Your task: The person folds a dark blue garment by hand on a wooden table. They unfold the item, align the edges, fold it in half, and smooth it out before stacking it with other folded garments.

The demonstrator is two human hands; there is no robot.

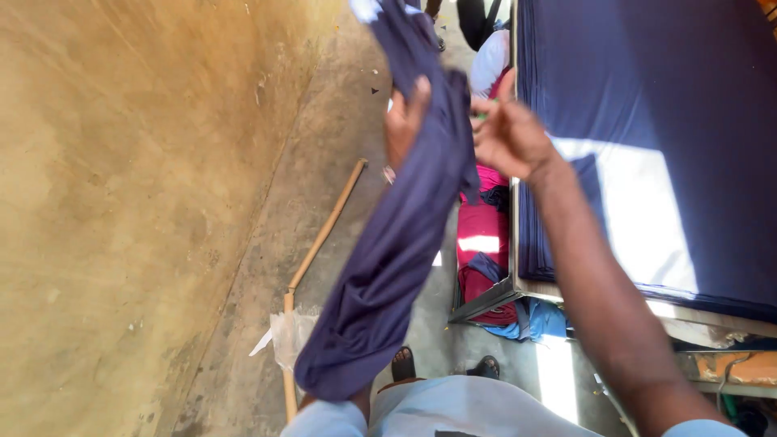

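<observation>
A long piece of dark navy cloth [401, 235] hangs in front of me, draped down over my left forearm. My left hand [405, 121] grips it near the top, fingers wrapped round the fabric. My right hand [508, 133] is raised just to the right, its fingers pinched at the cloth's edge, with something small and green between them. The cloth's upper end runs out of the top of the view.
A thick stack of navy fabric [647, 121] lies on a table at the right. Red and blue cloth [481, 243] is piled under it. A wooden stick [324, 235] and a plastic bag [291, 336] lie on the concrete floor by a yellowish wall [121, 202]. Another person [490, 57] stands far ahead.
</observation>
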